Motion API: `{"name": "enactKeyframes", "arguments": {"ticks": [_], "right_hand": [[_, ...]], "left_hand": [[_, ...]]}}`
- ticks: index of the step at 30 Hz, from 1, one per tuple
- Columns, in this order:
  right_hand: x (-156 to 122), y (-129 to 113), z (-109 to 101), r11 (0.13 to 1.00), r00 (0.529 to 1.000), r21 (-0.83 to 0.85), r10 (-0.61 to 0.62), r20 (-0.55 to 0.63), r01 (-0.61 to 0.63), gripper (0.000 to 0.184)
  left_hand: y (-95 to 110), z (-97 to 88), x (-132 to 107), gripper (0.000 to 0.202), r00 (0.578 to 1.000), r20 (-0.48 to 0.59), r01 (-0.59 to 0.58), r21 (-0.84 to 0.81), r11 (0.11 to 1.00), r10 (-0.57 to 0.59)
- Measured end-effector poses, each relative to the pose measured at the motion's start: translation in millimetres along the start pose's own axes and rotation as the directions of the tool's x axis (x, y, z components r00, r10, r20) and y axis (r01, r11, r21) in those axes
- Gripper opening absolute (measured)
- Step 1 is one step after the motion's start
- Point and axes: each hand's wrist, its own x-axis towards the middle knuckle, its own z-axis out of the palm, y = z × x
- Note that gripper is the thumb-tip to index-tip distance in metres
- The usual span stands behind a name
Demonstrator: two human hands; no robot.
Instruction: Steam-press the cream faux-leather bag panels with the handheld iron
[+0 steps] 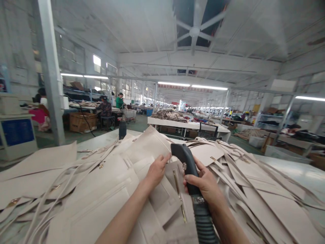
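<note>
My right hand is wrapped round a black hose nozzle like a vacuum cleaner's, its bent tip pointing left and away from me. A ribbed black hose runs from it down past the bottom edge. My left hand pinches the edge of a beige leather-like bag panel, close to the nozzle's mouth. Below the nozzle lies another beige piece with a gold-coloured zipper. Flat beige bag pieces with straps and small gold fittings spread out on both sides.
The pieces lie on a pale table. A dark upright object stands at its far edge. Beyond are a white table heaped with material, a chair, a cardboard box, a metal post and people at the left.
</note>
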Motion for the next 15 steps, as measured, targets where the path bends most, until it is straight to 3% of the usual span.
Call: {"name": "enactKeyframes", "arguments": {"ticks": [2, 3, 7, 11, 15], "right_hand": [[-0.1, 7.9, -13.0, 0.999, 0.997, -0.043, 0.011, -0.071, -0.014, 0.091], [-0.1, 11.6, -19.4, 0.998, 0.994, -0.066, 0.014, -0.112, -0.021, 0.092], [-1.9, 19.1, -38.2, 0.982, 0.979, -0.186, -0.007, -0.204, -0.031, 0.092], [-4.1, 20.2, -40.2, 0.959, 0.991, -0.277, 0.028, -0.131, -0.063, 0.085], [7.1, 28.2, -37.1, 0.966, 0.987, -0.206, 0.149, -0.063, -0.159, 0.087]], "left_hand": [[1.5, 9.8, 4.6, 0.055, 0.999, 0.043, 0.008, 0.272, 0.962, -0.021], [2.8, 14.8, 6.5, 0.052, 0.998, 0.046, 0.017, 0.330, 0.944, -0.034], [10.7, 31.5, 6.3, 0.044, 0.999, 0.029, 0.020, 0.389, 0.921, -0.035], [17.7, 39.5, -5.3, 0.041, 1.000, 0.013, -0.016, 0.403, 0.915, 0.012], [18.4, 43.0, -13.1, 0.031, 0.998, -0.019, -0.043, 0.381, 0.924, 0.054]]}}
